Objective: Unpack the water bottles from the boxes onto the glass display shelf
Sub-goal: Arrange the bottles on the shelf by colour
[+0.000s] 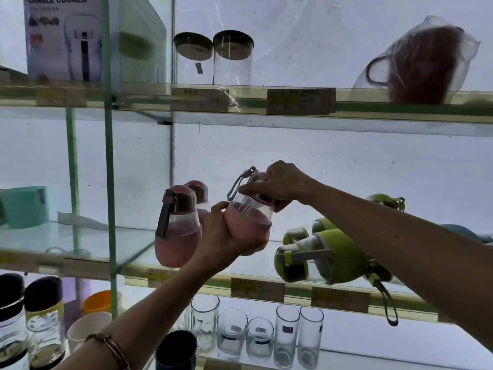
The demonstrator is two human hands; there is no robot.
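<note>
I hold a pink water bottle [250, 222] tilted in the air in front of the middle glass shelf [133, 249]. My left hand [224, 241] grips its pink base from below. My right hand [277, 186] grips its cap, beside the grey strap loop. Two more pink bottles [177, 228] stand upright on the shelf just left of my hands. Several green bottles [325, 252] lie on their sides on the same shelf to the right, one strap hanging over the edge. No box is in view.
Above, a glass shelf carries two clear jars [232, 57], a cooker box [66, 38] and a bagged brown mug [424, 62]. Below stand drinking glasses [261, 335], dark-lidded jars [44, 321] and cups. A teal container [25, 205] sits at far left. Green uprights [109, 156] divide the bays.
</note>
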